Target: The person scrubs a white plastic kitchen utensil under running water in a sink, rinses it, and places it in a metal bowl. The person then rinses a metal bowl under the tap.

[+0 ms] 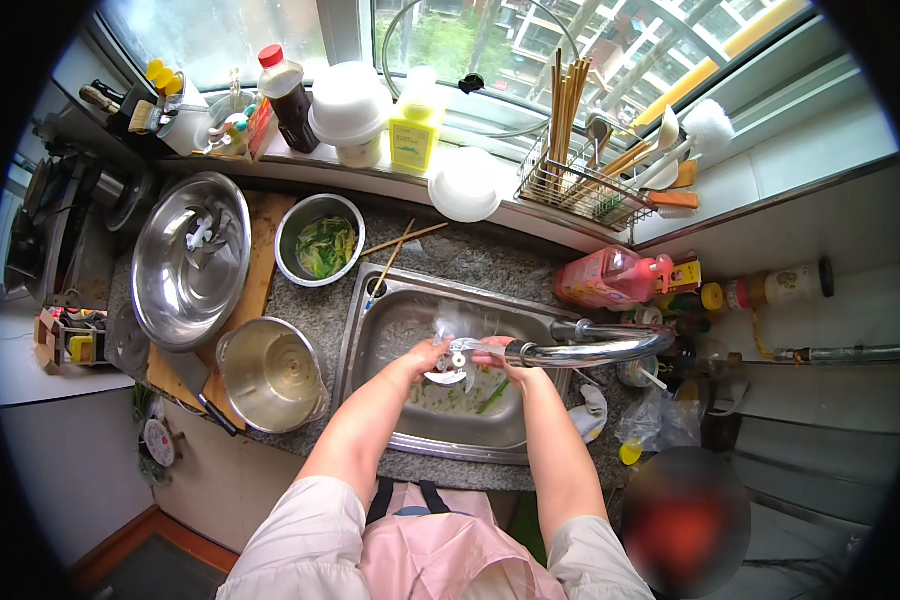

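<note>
My left hand grips a white-hubbed blade assembly, apparently from a food processor, under the stream of a chrome faucet. Curved blades stand out around the hub. On the other side is my right hand, its fingers close to the blades; the spout hides part of it, and whether it touches them is unclear. Below both hands lies the stainless steel sink, where water splashes. Green vegetable scraps and a longer green stalk are on its bottom.
Left stand a steel pot, a large steel bowl with a white-hubbed piece, and greens in a smaller bowl. A cleaver lies on the wooden board, its handle past the counter edge. Pink pump bottle stands right.
</note>
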### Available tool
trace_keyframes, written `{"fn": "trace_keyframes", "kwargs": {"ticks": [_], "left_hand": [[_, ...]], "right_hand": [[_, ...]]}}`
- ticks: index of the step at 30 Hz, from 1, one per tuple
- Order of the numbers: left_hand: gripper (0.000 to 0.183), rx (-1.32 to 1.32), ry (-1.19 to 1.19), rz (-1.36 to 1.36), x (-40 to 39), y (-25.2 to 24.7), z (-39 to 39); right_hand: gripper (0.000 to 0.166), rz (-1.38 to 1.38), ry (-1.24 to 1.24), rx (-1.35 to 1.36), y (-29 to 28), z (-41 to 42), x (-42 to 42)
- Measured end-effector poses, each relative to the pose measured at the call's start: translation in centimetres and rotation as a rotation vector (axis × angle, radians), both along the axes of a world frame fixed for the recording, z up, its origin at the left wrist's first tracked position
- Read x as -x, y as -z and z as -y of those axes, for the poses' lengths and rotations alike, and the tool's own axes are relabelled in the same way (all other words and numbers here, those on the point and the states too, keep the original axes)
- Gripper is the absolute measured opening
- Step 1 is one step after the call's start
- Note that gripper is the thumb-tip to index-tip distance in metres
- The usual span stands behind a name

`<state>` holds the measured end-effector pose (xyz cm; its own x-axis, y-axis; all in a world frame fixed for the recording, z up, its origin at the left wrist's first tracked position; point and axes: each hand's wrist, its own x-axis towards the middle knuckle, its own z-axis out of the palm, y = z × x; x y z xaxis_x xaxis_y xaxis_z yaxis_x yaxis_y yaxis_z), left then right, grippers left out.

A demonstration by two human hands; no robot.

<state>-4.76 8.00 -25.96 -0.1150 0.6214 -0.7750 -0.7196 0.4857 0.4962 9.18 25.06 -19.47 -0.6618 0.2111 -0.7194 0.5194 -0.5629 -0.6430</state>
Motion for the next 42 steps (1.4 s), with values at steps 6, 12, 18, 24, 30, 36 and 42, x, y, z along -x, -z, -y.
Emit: {"fn": "trace_keyframes", "kwargs": {"ticks": [6,12,18,24,30,36,42], "left_hand": [[0.052,-0.027,0.093,-0.038,-0.1,-0.5,-1.8],[0.051,-0.052,0.21,0.024,1.5,-3.1,-1.2],[0.051,-0.15,0.158,-0.062,0.8,-0.6,-0.2],[0.045,-0.13,0.277,-0.187,0.7,-1.5,-0.8],[0.027,-0.089,0.365,-0.071,1.0,-1.6,-1.5],[0.053,0.003,0.3,-0.046,0.9,-2.5,-2.5],[0.088,0.093,0.163,0.0,2.6,-3.4,-2.2]], "right_hand": [[0.024,0.016,-0.028,-0.157,-2.1,0.4,-0.6],[0.019,0.009,0.165,-0.099,-1.2,1.0,-1.0],[0.017,0.053,0.26,-0.084,-1.4,1.7,-0.6],[0.021,0.105,0.235,-0.121,-3.0,2.1,-0.7],[0.02,0.054,0.166,-0.194,-5.0,2.2,-1.2],[0.017,0.025,0.101,-0.239,-5.9,1.8,-1.0],[0.015,0.001,0.26,-0.267,-6.3,2.4,-0.4]]}}
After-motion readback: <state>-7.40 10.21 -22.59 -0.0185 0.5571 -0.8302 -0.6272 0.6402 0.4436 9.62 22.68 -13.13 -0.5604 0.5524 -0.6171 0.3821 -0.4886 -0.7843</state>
